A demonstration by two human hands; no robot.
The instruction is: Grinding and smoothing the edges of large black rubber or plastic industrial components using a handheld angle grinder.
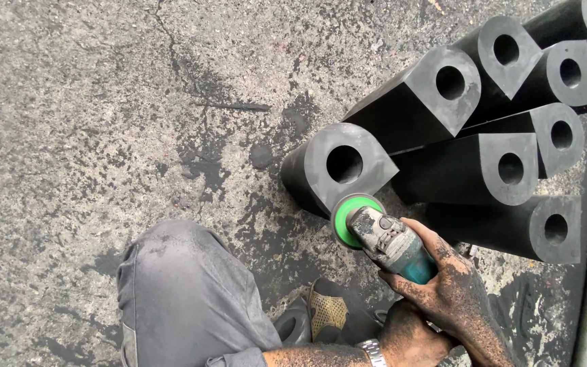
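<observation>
Wrapped tight around a teal angle grinder (392, 245), the right hand (453, 292) presses its green-rimmed disc to a black rubber block (338, 166) lying on the concrete floor (103, 102). The left hand (412, 333) clasps the tool's rear. Dense, heavy, slightly yielding, the block likely wants lifting by its bore.

Grey trousers (185, 292), metal wristwatch (374, 352), dust-blackened hands

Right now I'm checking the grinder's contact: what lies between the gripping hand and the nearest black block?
In the head view, only the angle grinder: right hand holds its body, and its green disc meets the nearest black block.
</observation>
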